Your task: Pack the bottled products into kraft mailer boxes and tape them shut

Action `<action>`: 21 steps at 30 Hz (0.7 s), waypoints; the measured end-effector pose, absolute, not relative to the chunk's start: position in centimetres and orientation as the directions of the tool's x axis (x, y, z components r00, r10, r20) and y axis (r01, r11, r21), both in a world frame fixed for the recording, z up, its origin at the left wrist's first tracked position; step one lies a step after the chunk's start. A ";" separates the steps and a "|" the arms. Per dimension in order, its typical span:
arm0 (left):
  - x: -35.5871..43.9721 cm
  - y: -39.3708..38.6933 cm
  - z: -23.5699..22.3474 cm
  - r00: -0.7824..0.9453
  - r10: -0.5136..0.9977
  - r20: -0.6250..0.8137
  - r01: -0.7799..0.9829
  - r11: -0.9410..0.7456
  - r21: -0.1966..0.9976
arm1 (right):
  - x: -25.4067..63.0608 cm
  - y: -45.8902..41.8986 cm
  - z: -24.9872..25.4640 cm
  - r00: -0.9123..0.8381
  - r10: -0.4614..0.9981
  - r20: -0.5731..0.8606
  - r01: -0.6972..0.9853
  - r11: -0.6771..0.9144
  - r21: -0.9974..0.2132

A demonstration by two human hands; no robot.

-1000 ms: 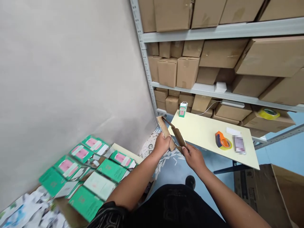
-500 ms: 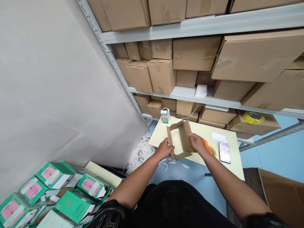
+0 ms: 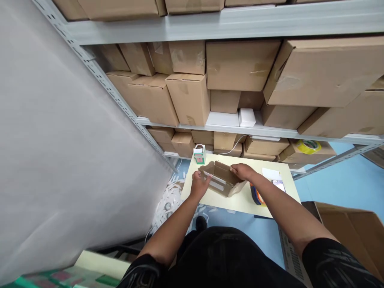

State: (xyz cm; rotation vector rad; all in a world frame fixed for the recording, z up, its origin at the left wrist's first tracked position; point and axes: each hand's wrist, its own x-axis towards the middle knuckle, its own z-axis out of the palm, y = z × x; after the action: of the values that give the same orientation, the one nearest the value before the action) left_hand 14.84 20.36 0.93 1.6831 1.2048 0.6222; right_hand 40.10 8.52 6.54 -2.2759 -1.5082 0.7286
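Observation:
A small open cardboard box [image 3: 223, 172] is held between my two hands over the pale yellow table [image 3: 237, 205]. My left hand [image 3: 200, 185] grips its left wall, thumb on the inside by a whitish strip. At the far right edge, my right hand [image 3: 242, 172] pinches the box wall. Partly hidden under my right forearm is an orange and dark blue tape dispenser [image 3: 255, 195]. Behind the box, a small green and white carton [image 3: 199, 154] stands with its top open at the table's far left corner.
Metal shelving [image 3: 192, 30] full of brown cartons rises behind the table. A phone [image 3: 279, 185] and white paper [image 3: 271, 173] lie at right. Yellow tape [image 3: 308, 147] rests on a carton. A large open carton [image 3: 351, 228] stands lower right; paper scraps [image 3: 165, 208] litter the floor.
The box, folded narrow at first, has been spread open and carried over the table, then tilted so its inside shows. My view has swung right, leaving the green cartons at the lower left edge.

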 end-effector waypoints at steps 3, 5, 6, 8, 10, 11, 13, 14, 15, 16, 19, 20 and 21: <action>15.5 23.2 0.4 0.392 0.919 -0.046 0.374 -0.114 0.920 | 40.4 9.5 6.9 0.323 0.910 -0.261 0.755 -0.413 -0.510; 15.5 25.0 0.2 0.435 0.900 0.015 0.336 -0.178 0.925 | 40.3 9.7 7.0 0.338 0.902 -0.269 0.742 -0.431 -0.513; 15.4 25.8 0.1 0.442 0.896 0.046 0.327 -0.208 0.922 | 40.1 9.8 7.1 0.346 0.898 -0.273 0.734 -0.440 -0.517; 15.2 27.2 0.0 0.431 0.898 0.093 0.316 -0.247 0.916 | 39.8 9.9 7.0 0.359 0.891 -0.277 0.717 -0.454 -0.529; 15.0 28.2 0.2 0.455 0.885 0.099 0.290 -0.253 0.923 | 39.7 10.1 6.8 0.369 0.887 -0.277 0.703 -0.461 -0.541; 14.9 28.6 0.3 0.497 0.864 0.084 0.274 -0.248 0.929 | 39.7 10.1 6.6 0.374 0.887 -0.270 0.698 -0.461 -0.548; 14.7 28.8 0.8 0.593 0.804 0.050 0.261 -0.250 0.932 | 39.9 9.9 6.4 0.400 0.889 -0.225 0.681 -0.452 -0.576; 14.7 28.8 1.0 0.625 0.779 0.041 0.268 -0.264 0.927 | 40.0 9.6 6.3 0.437 0.883 -0.170 0.664 -0.445 -0.601; 14.7 28.7 1.1 0.642 0.766 0.039 0.283 -0.283 0.917 | 40.0 9.1 6.2 0.498 0.862 -0.089 0.643 -0.436 -0.630; 14.7 28.4 1.2 0.645 0.763 0.039 0.303 -0.303 0.904 | 39.8 8.3 5.9 0.582 0.813 0.012 0.617 -0.432 -0.657; 14.8 27.5 1.3 0.617 0.786 0.037 0.367 -0.328 0.871 | 38.2 4.9 4.3 0.856 0.443 0.265 0.477 -0.481 -0.736; 14.8 27.1 1.3 0.609 0.792 0.042 0.381 -0.338 0.861 | 37.3 3.7 3.4 0.919 0.293 0.262 0.382 -0.504 -0.775; 14.8 26.7 1.2 0.609 0.791 0.055 0.388 -0.358 0.849 | 36.2 2.7 2.4 0.960 0.194 0.203 0.275 -0.500 -0.821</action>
State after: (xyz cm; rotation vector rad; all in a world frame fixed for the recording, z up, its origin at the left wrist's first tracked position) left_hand 14.79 26.67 1.20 1.9728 0.9333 0.5911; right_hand 36.20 2.73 2.45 -2.1090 -0.3304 -0.1023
